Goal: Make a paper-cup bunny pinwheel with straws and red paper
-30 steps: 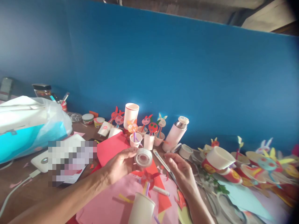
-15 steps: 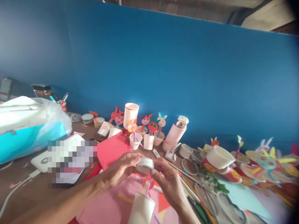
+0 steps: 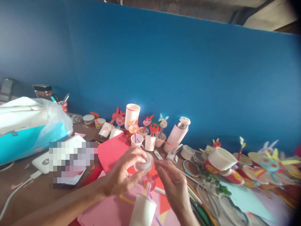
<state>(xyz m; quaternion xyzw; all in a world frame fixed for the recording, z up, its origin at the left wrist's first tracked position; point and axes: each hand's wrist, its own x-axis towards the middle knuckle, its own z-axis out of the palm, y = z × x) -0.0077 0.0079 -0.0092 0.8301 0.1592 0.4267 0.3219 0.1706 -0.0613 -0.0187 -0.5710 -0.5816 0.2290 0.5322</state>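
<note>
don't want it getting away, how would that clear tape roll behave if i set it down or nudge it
The tape roll is a round ring, so on edge it would probably roll; laid flat it should stay. The left hand pinches it with fingertips alone, so it is likely light and stiff. Its glossy surface may be slippery.

Head view, forward-down, seemingly close
</note>
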